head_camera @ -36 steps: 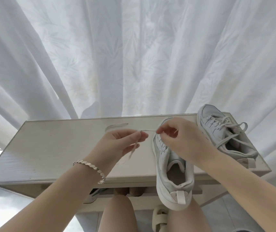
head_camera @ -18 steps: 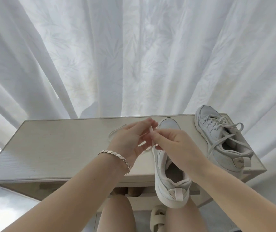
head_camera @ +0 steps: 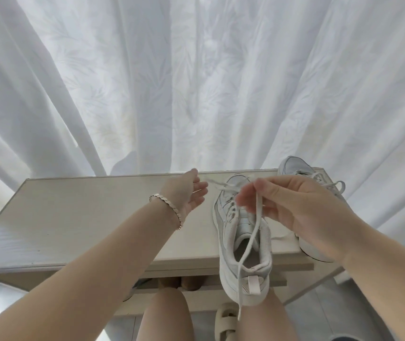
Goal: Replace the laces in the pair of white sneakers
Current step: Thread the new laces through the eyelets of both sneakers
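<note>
A white sneaker (head_camera: 242,244) lies toe-away on the pale table (head_camera: 73,217), its heel overhanging the near edge. A white lace (head_camera: 252,238) is threaded through its front eyelets. My right hand (head_camera: 295,207) hovers over the shoe and pinches one strand, which hangs down past the heel. The other strand stretches left toward my left hand (head_camera: 186,193), whose fingers are relaxed, the lace end lying just off its fingertips. The second sneaker (head_camera: 292,166), laced, stands at the table's far right, mostly hidden behind my right hand.
White curtains (head_camera: 196,82) hang right behind the table's far edge. A shelf (head_camera: 277,281) sits under the tabletop. My knees and a beige sandal (head_camera: 226,321) are below the near edge.
My hands, which were together over the shoe's toe, have drawn apart. The left hand moved left and loosened its fingers; the right rose toward me, pulling a long strand out.
</note>
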`<action>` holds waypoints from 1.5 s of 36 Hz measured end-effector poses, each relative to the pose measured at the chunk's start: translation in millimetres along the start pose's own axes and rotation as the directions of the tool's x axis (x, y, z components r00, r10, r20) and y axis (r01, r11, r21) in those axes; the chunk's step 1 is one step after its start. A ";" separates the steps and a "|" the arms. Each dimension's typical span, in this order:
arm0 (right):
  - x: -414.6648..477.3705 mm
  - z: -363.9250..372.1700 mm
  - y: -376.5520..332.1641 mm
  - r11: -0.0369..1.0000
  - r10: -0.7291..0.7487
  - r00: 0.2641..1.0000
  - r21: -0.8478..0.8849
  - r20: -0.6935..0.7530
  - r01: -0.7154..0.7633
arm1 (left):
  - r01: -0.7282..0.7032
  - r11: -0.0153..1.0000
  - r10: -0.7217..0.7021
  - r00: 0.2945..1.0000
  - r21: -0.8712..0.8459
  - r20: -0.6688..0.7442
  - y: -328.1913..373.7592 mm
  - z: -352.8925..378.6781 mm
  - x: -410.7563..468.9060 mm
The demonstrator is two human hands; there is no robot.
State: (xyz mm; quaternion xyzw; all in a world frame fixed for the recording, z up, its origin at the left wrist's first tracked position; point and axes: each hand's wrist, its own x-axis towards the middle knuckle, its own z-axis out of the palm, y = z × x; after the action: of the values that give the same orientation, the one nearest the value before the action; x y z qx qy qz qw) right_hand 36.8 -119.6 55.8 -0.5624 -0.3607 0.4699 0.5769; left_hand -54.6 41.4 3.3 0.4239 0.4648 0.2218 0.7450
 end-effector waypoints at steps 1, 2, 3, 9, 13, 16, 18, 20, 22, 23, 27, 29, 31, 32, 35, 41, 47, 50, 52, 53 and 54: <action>2.3 0.5 1.7 1.000 -0.010 0.999 -0.011 -0.033 0.009 | -0.073 0.992 0.077 0.996 0.102 -0.035 -3.9 1.4 -9.8; 5.3 1.7 3.4 0.999 -0.021 0.998 -0.028 -0.065 0.019 | -0.176 0.960 0.192 0.980 0.217 -0.055 -8.0 1.8 -20.2; 8.5 3.2 5.1 0.999 -0.031 0.995 -0.044 -0.094 0.027 | -0.290 0.907 0.314 0.949 0.304 -0.032 -11.5 1.6 -31.9; 23.4 16.3 14.0 0.995 -0.034 0.990 -0.096 -0.137 0.021 | -0.545 0.802 0.466 0.827 0.244 0.315 -14.6 0.9 -76.3; 29.1 19.6 17.9 0.998 -0.015 0.989 -0.066 -0.144 0.006 | -0.555 0.804 0.464 0.810 0.213 0.359 -13.7 0.5 -74.2; 34.4 19.2 18.4 0.997 0.004 0.984 -0.073 -0.176 -0.018 | -0.547 0.803 0.427 0.806 0.238 0.411 -13.6 -1.3 -71.1; 40.3 17.2 17.4 0.998 0.016 0.976 -0.051 -0.215 -0.028 | -0.544 0.791 0.396 0.805 0.281 0.442 -15.1 -5.0 -69.1; 48.6 14.0 14.0 0.998 0.028 0.961 -0.047 -0.275 -0.042 | -0.518 0.781 0.333 0.818 0.349 0.470 -17.3 -12.7 -66.3; 59.3 9.6 8.9 0.998 0.026 0.939 -0.051 -0.342 -0.046 | -0.471 0.773 0.242 0.838 0.426 0.489 -19.7 -22.9 -62.2; 65.3 7.3 6.3 0.998 0.019 0.928 -0.046 -0.371 -0.039 | -0.450 0.763 0.202 0.848 0.465 0.490 -20.9 -28.5 -60.1; 87.6 1.1 -1.1 0.998 -0.021 0.896 -0.066 -0.444 -0.010 | -0.374 0.711 0.098 0.891 0.595 0.443 -23.9 -47.8 -49.8; 96.5 0.4 -3.1 0.996 -0.046 0.886 -0.089 -0.461 0.005 | -0.334 0.704 0.045 0.902 0.627 0.430 -24.1 -54.2 -45.2; 103.7 0.2 -4.2 0.994 -0.066 0.876 -0.111 -0.477 0.014 | -0.307 0.707 0.006 0.904 0.638 0.428 -24.3 -57.2 -42.4; 106.5 0.0 -4.2 0.992 -0.072 0.877 -0.125 -0.476 0.013 | -0.295 0.718 0.000 0.905 0.630 0.425 -24.7 -57.5 -41.4; 107.5 0.9 -1.3 0.950 -0.026 0.923 -0.297 -0.384 -0.097 | -0.218 0.838 0.032 0.935 0.500 0.354 -25.4 -54.9 -40.4; 82.0 5.8 19.7 0.569 0.065 0.953 -0.774 -0.295 -0.278 | -0.081 0.878 0.119 0.991 -0.471 0.052 -9.8 -58.5 -27.4; 55.2 14.8 38.0 0.295 0.108 0.960 -0.914 -0.259 -0.279 | -0.243 0.691 0.224 0.967 -0.680 -0.118 2.0 -63.8 -17.6; 50.3 16.0 45.7 0.277 0.047 0.971 -0.931 -0.233 -0.237 | -0.207 0.798 0.213 0.975 -0.565 -0.057 -12.6 -51.9 -20.4; 46.4 14.4 48.1 0.326 0.019 0.977 -0.922 -0.213 -0.207 | -0.183 0.871 0.200 0.980 -0.456 -0.013 -25.3 -41.4 -24.5; 44.1 13.5 49.1 0.343 0.009 0.980 -0.920 -0.198 -0.189 | -0.167 0.891 0.182 0.983 -0.422 -0.004 -31.2 -36.7 -26.0; 41.8 12.7 50.3 0.347 -0.001 0.983 -0.923 -0.181 -0.170 | -0.153 0.905 0.167 0.986 -0.398 0.000 -36.7 -32.8 -26.0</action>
State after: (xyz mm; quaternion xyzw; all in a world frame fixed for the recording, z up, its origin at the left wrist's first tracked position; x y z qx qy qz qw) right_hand 30.4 -79.8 2.8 -0.8418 -0.4899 0.1661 0.1542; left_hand -98.0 16.7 -21.1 0.3047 0.3613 0.3644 0.8024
